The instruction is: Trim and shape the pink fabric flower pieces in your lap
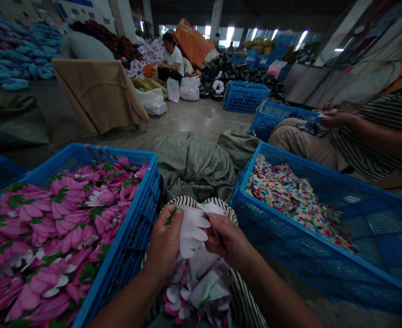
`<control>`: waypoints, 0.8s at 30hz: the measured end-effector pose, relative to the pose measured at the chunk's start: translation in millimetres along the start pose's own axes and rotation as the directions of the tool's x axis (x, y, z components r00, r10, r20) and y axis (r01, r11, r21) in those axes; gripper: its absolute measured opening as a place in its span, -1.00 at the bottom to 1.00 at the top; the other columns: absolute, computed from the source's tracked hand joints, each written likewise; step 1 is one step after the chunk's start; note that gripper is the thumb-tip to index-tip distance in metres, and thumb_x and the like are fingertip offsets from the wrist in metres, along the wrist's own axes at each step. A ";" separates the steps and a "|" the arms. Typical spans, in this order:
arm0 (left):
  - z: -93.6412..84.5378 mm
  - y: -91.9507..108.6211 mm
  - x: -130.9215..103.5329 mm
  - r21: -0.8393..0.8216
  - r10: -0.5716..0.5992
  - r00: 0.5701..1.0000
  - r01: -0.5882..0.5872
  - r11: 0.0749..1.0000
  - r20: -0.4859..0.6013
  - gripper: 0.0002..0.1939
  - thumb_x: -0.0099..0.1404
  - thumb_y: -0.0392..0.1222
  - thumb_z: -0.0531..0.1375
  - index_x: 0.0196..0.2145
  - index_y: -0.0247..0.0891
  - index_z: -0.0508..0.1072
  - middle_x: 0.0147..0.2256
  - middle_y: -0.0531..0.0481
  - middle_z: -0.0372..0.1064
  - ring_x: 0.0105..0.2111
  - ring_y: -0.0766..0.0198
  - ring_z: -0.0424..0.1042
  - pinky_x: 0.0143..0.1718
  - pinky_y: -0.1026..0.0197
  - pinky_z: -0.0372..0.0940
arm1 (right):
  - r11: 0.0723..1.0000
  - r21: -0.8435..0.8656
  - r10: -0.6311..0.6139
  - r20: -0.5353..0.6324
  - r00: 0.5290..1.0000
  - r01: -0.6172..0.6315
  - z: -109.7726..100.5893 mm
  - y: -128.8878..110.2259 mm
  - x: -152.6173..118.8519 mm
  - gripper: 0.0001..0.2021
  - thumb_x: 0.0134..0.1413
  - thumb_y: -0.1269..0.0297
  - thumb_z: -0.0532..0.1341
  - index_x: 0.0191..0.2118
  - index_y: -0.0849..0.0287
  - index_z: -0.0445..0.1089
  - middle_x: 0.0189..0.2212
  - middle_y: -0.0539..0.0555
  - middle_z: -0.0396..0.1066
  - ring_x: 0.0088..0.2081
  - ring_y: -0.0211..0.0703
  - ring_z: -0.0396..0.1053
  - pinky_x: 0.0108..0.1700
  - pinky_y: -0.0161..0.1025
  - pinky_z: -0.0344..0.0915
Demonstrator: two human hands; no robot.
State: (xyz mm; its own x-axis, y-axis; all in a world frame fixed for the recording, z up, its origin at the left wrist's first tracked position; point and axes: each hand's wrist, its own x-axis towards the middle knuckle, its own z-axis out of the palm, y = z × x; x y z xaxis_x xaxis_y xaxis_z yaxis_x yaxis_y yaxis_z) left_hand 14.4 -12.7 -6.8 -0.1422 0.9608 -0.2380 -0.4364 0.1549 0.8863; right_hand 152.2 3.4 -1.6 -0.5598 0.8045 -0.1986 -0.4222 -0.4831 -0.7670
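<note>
Between my hands, over my lap, is a white petal-edged fabric piece [191, 230] with a bit of green at its left end. My left hand [164, 234] is closed on that end, the thumb pressed over it. With fingers pinched together, my right hand [226, 239] grips the right edge near the petal tips. More white and pink petal pieces [190, 296] lie in a heap on my lap, over striped cloth [247, 296]. What is under my right fingers is hidden.
At my left stands a blue crate [117, 232] of pink petal pieces [64, 218]. On the right, another blue crate [324, 182] holds colourful printed fabric pieces [290, 196]. Green sacks [194, 159] lie ahead. A co-worker's hands [337, 116] hold something white at right.
</note>
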 end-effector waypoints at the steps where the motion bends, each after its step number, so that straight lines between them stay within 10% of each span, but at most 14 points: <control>1: 0.0 -0.6 0.4 -0.006 -0.009 1.000 0.009 1.000 -0.001 -0.82 0.16 -0.07 0.16 -0.37 -0.20 0.29 -0.59 0.19 0.27 -0.63 0.44 0.26 -0.62 0.45 0.15 | 1.000 -0.002 0.007 0.002 1.000 -0.007 -0.1 0.0 0.1 -0.66 0.01 0.04 0.14 -0.54 0.24 0.22 -0.80 -0.21 -0.08 -0.76 -0.48 -0.26 -0.73 -0.44 -0.30; 18: 7.7 8.3 -0.9 -0.203 -0.053 0.998 0.045 0.978 -0.032 -0.81 0.11 -0.11 0.22 -0.38 -0.21 0.28 -0.59 0.18 0.33 -0.63 0.44 0.34 -0.61 0.46 0.23 | 0.985 0.152 -0.062 -0.155 0.986 0.086 -7.2 11.6 1.6 -0.63 0.01 -0.05 0.12 -0.42 0.22 0.26 -0.74 -0.19 0.03 -0.77 -0.51 -0.23 -0.73 -0.46 -0.27; 24: 16.0 7.3 4.6 -0.343 -0.183 0.982 0.155 0.926 -0.049 -0.79 0.05 -0.18 0.26 -0.39 -0.24 0.29 -0.57 0.13 0.37 -0.64 0.41 0.35 -0.62 0.42 0.27 | 0.982 0.020 -0.186 -0.107 0.977 0.190 2.6 24.9 0.8 -0.77 -0.04 0.19 0.24 -0.29 0.20 0.28 -0.78 -0.22 0.06 -0.80 -0.50 -0.15 -0.70 -0.44 -0.17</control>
State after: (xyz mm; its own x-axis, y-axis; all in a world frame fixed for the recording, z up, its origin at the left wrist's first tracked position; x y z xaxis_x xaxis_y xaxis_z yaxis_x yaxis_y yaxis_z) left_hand 24.8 -3.5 5.0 -0.1036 0.9038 -0.4153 -0.7311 0.2139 0.6478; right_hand 139.4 -8.9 -19.3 -0.3915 0.9128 -0.1165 -0.5349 -0.3287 -0.7783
